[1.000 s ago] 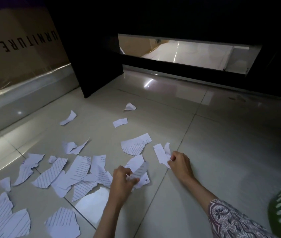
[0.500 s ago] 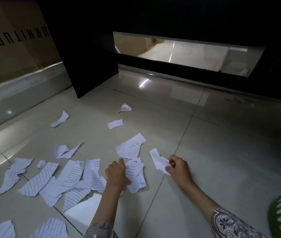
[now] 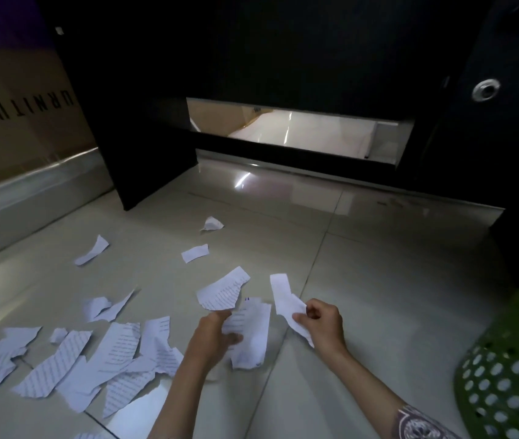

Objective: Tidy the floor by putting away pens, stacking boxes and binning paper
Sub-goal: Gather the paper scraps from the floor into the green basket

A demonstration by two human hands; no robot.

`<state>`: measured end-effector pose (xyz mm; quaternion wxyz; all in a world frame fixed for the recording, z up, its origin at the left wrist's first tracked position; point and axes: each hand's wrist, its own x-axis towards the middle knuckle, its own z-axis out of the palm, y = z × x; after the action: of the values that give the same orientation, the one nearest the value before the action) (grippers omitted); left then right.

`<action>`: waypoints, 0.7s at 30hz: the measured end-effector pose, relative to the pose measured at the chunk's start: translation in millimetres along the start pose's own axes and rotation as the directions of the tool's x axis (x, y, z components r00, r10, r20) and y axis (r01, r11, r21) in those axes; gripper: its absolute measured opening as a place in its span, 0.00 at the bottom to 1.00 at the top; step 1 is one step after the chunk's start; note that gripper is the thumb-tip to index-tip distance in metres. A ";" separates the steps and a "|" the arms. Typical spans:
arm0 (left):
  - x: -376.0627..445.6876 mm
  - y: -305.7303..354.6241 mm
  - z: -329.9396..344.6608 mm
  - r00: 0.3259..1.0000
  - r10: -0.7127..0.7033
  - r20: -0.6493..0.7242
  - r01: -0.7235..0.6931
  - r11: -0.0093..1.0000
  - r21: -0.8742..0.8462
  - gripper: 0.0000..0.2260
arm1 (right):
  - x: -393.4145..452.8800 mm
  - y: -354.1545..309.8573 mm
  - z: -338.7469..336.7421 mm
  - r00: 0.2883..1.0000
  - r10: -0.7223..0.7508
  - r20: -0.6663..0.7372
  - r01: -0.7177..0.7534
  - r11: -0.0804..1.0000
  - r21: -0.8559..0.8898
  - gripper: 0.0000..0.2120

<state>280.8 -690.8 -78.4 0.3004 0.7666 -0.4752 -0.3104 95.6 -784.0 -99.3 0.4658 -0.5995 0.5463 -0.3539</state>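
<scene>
Torn scraps of lined white paper lie scattered over the pale tiled floor. My right hand (image 3: 320, 323) pinches a long blank strip (image 3: 285, 299) that stands up off the floor. My left hand (image 3: 212, 337) grips a printed scrap (image 3: 252, 331) at its left edge, thumb on top. Just beyond it lies a curved scrap (image 3: 223, 291). A pile of overlapping scraps (image 3: 109, 356) spreads to the left. A green perforated basket (image 3: 511, 369) stands at the right edge.
A black cabinet (image 3: 283, 74) with a low open gap stands ahead. A cardboard box (image 3: 20, 112) with printed letters leans at the left above a shiny skirting. Small scraps (image 3: 195, 253) lie farther off, one (image 3: 92, 250) near the skirting.
My left hand went down flat onto the scraps, then closed on one printed scrap. My right hand lifted its strip slightly. The camera tilted up, showing more cabinet and basket.
</scene>
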 end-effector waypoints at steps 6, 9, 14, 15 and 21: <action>-27.6 74.0 -21.9 0.977 0.212 -0.009 -0.212 0.975 -0.067 0.06 | -34.8 -64.0 -49.9 0.985 -0.090 -0.145 0.123 0.964 0.235 0.23; -39.2 109.2 -23.4 0.964 0.265 -0.009 -0.262 0.950 -0.171 0.11 | -60.1 -101.3 -80.6 0.948 -0.206 -0.243 0.268 0.929 0.257 0.17; -74.1 185.8 -15.0 0.937 0.349 0.037 -0.315 0.883 -0.347 0.12 | -101.6 -156.7 -151.1 0.833 -0.396 -0.386 0.482 0.862 0.156 0.14; -82.3 201.7 -10.5 0.924 0.378 0.061 -0.331 0.868 -0.371 0.11 | -109.5 -165.2 -167.5 0.806 -0.421 -0.415 0.512 0.848 0.134 0.13; -119.0 282.4 21.4 0.855 0.505 0.117 -0.407 0.793 -0.453 0.14 | -138.8 -189.5 -249.3 0.688 -0.470 -0.553 0.567 0.824 0.005 0.10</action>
<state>69.1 -689.4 144.2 0.4636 0.5054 -0.6023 -0.4086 -96.6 -696.0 170.2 0.2281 -0.5647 0.4264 -0.6688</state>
